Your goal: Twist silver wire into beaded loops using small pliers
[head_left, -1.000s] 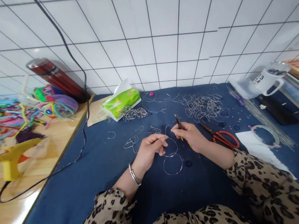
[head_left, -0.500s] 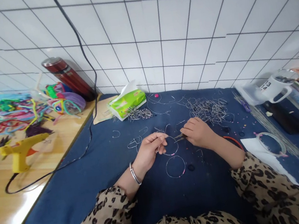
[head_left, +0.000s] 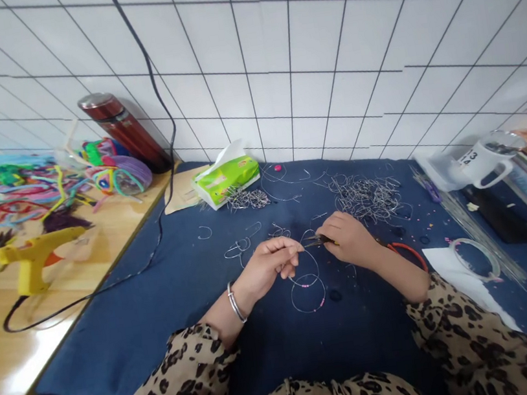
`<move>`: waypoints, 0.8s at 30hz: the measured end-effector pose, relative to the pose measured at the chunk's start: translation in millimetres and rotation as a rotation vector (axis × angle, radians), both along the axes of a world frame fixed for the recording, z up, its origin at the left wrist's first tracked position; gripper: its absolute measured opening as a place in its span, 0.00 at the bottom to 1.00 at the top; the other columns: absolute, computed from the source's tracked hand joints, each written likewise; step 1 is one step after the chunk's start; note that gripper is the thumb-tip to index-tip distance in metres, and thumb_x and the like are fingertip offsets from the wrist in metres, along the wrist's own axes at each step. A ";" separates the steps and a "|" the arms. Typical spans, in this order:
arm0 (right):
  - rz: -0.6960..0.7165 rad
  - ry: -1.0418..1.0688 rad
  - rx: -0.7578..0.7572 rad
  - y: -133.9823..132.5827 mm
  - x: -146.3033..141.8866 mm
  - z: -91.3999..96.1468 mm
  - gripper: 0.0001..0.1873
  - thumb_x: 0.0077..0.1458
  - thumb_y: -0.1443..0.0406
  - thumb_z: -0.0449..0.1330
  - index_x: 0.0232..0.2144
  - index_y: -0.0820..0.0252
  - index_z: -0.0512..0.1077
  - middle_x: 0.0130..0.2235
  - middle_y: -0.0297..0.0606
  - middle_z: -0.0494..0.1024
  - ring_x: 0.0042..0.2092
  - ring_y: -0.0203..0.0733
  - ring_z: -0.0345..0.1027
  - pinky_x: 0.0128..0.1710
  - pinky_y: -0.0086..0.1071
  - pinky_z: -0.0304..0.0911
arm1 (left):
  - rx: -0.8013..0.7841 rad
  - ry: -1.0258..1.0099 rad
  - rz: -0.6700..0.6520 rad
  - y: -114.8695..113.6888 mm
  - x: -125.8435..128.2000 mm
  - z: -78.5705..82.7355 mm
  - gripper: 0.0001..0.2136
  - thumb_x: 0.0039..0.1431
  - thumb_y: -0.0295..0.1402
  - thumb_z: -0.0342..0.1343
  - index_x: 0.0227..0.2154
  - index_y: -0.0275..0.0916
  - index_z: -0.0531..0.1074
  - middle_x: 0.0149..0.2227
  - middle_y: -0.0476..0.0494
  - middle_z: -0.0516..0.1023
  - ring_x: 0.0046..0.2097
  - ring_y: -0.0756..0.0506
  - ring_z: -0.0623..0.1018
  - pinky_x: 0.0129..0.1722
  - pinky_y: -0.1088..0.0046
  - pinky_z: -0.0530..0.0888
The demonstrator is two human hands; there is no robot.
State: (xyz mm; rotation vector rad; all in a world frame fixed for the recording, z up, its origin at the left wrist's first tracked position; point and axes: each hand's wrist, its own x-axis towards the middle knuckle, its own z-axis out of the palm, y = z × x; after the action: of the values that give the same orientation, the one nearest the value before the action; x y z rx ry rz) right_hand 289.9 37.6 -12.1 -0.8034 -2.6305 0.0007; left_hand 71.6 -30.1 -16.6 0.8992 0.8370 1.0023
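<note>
Between the fingertips of my left hand point(head_left: 276, 258), closed in a pinch, is a thin wire loop point(head_left: 317, 262) with a few pink beads at its lower side. My right hand point(head_left: 348, 238) is wrapped round a pair of pliers point(head_left: 318, 240), whose dark narrow jaws point left and lie close to the top of the loop. Whether the jaws grip the wire I cannot tell. A second beaded wire loop point(head_left: 294, 304) lies on the dark blue cloth point(head_left: 274, 346), just below the held one and overlapping it in view.
Tangled wire pieces point(head_left: 366, 196) lie behind my right hand, and a smaller heap point(head_left: 246, 198) is by the green tissue pack point(head_left: 226, 180). At left are a yellow glue gun point(head_left: 32, 263) and a red flask point(head_left: 124, 132). Straight wires point(head_left: 478, 226) and a white mug point(head_left: 487, 163) stand right.
The pliers' jaws have come closer to the top of the held loop. The loop hangs a little lower and now overlaps the one on the cloth. The camera view has shifted slightly.
</note>
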 end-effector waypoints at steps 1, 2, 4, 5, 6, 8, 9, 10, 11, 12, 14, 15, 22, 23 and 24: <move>0.019 -0.002 0.006 -1.0 -0.8 1.3 0.09 0.53 0.69 0.53 0.37 0.60 0.70 0.34 0.39 0.71 0.39 0.41 0.58 0.39 0.36 0.53 | 0.000 0.008 0.002 0.3 0.1 -1.1 0.07 0.54 0.33 0.56 0.33 0.34 0.73 0.24 0.50 0.70 0.17 0.58 0.64 0.21 0.78 0.66; 0.033 -0.010 0.016 -2.1 -1.6 2.7 0.09 0.53 0.69 0.53 0.37 0.60 0.70 0.34 0.39 0.71 0.39 0.41 0.58 0.39 0.36 0.53 | 0.000 0.018 0.004 0.7 0.2 -2.4 0.07 0.54 0.33 0.56 0.33 0.34 0.72 0.24 0.50 0.71 0.17 0.58 0.64 0.21 0.78 0.66; 0.037 -0.036 0.046 -4.7 -3.3 5.8 0.09 0.53 0.68 0.53 0.37 0.60 0.70 0.34 0.39 0.71 0.39 0.42 0.58 0.39 0.36 0.52 | 0.007 0.038 0.008 1.3 0.3 -4.8 0.08 0.54 0.33 0.56 0.33 0.33 0.72 0.23 0.50 0.71 0.17 0.57 0.65 0.20 0.78 0.65; 0.034 -0.051 0.063 -6.0 -4.0 7.5 0.09 0.53 0.68 0.53 0.37 0.61 0.70 0.33 0.39 0.71 0.39 0.42 0.57 0.40 0.37 0.52 | 0.012 0.047 0.007 1.5 0.4 -5.8 0.08 0.54 0.33 0.56 0.32 0.33 0.72 0.23 0.49 0.71 0.17 0.57 0.65 0.20 0.78 0.65; 0.031 -0.065 0.082 -7.1 -4.4 9.1 0.09 0.53 0.68 0.53 0.37 0.61 0.71 0.33 0.40 0.71 0.39 0.42 0.57 0.40 0.37 0.52 | 0.018 0.054 0.008 1.6 0.5 -6.4 0.08 0.54 0.33 0.56 0.32 0.33 0.72 0.23 0.49 0.72 0.17 0.57 0.65 0.20 0.78 0.65; 0.030 -0.081 0.118 -8.3 -4.2 12.4 0.10 0.53 0.68 0.53 0.37 0.61 0.71 0.33 0.40 0.71 0.40 0.43 0.57 0.40 0.38 0.51 | 0.030 0.063 0.017 1.5 0.5 -6.6 0.08 0.54 0.33 0.56 0.32 0.33 0.72 0.23 0.49 0.72 0.17 0.57 0.64 0.20 0.78 0.65; 0.034 -0.088 0.133 -8.2 -3.5 13.8 0.10 0.53 0.68 0.53 0.38 0.61 0.71 0.33 0.40 0.71 0.40 0.43 0.57 0.41 0.38 0.51 | 0.035 0.066 0.028 1.4 0.4 -6.2 0.08 0.54 0.33 0.56 0.33 0.33 0.72 0.23 0.49 0.72 0.17 0.57 0.64 0.20 0.78 0.65; 0.037 -0.095 0.143 -7.6 -2.5 14.9 0.10 0.53 0.68 0.52 0.38 0.61 0.71 0.33 0.40 0.71 0.40 0.43 0.57 0.41 0.38 0.51 | 0.040 0.067 0.040 1.3 0.3 -5.4 0.08 0.54 0.33 0.56 0.33 0.33 0.72 0.23 0.49 0.71 0.18 0.57 0.64 0.21 0.78 0.65; 0.037 -0.101 0.149 -6.5 -1.1 15.6 0.11 0.53 0.68 0.52 0.38 0.61 0.71 0.34 0.40 0.71 0.41 0.44 0.56 0.41 0.39 0.51 | 0.043 0.067 0.048 1.3 0.1 -4.5 0.08 0.54 0.33 0.55 0.33 0.34 0.72 0.23 0.49 0.71 0.18 0.57 0.64 0.21 0.78 0.66; 0.035 -0.107 0.148 -5.1 0.3 15.8 0.11 0.53 0.68 0.52 0.38 0.61 0.71 0.34 0.40 0.71 0.41 0.44 0.56 0.41 0.38 0.51 | 0.045 0.068 0.051 1.3 -0.2 -3.5 0.08 0.54 0.33 0.55 0.33 0.34 0.73 0.24 0.49 0.71 0.18 0.57 0.64 0.21 0.78 0.66; 0.023 -0.111 0.135 -1.6 3.1 14.7 0.11 0.53 0.69 0.52 0.38 0.61 0.71 0.34 0.41 0.71 0.41 0.43 0.56 0.41 0.38 0.50 | 0.049 0.071 0.047 1.5 -0.7 -1.8 0.08 0.54 0.33 0.56 0.33 0.34 0.73 0.24 0.49 0.72 0.18 0.57 0.64 0.21 0.77 0.66; 0.017 -0.108 0.127 0.1 4.2 13.7 0.11 0.52 0.69 0.53 0.38 0.61 0.71 0.34 0.41 0.71 0.40 0.43 0.56 0.41 0.38 0.50 | 0.051 0.074 0.045 1.6 -0.9 -1.3 0.08 0.53 0.33 0.56 0.33 0.34 0.73 0.24 0.49 0.72 0.18 0.57 0.64 0.21 0.77 0.66; 0.013 -0.138 0.123 0.2 2.8 11.7 0.10 0.53 0.68 0.52 0.38 0.61 0.70 0.34 0.41 0.71 0.40 0.43 0.55 0.40 0.38 0.49 | 0.082 0.125 0.045 1.4 -0.3 -3.1 0.07 0.54 0.33 0.55 0.32 0.34 0.72 0.24 0.48 0.72 0.18 0.57 0.64 0.21 0.78 0.65; 0.015 -0.150 0.130 -1.3 1.7 13.0 0.10 0.54 0.68 0.52 0.38 0.61 0.70 0.34 0.41 0.70 0.40 0.43 0.55 0.40 0.38 0.49 | 0.090 0.140 0.041 1.1 0.0 -3.4 0.07 0.54 0.33 0.55 0.32 0.34 0.72 0.24 0.48 0.72 0.18 0.57 0.64 0.20 0.78 0.65; 0.014 -0.163 0.140 -2.9 0.6 14.6 0.10 0.54 0.68 0.51 0.38 0.61 0.70 0.34 0.41 0.70 0.40 0.43 0.55 0.40 0.38 0.49 | 0.097 0.155 0.038 0.9 0.4 -3.5 0.07 0.54 0.33 0.55 0.32 0.34 0.72 0.24 0.48 0.72 0.18 0.57 0.64 0.20 0.78 0.64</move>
State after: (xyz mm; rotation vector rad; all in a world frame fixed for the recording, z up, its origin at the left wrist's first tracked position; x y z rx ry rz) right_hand 290.5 34.7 2.5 -0.7660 -2.7511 -0.2517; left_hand 72.0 -29.2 -20.1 1.0579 0.9450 1.0219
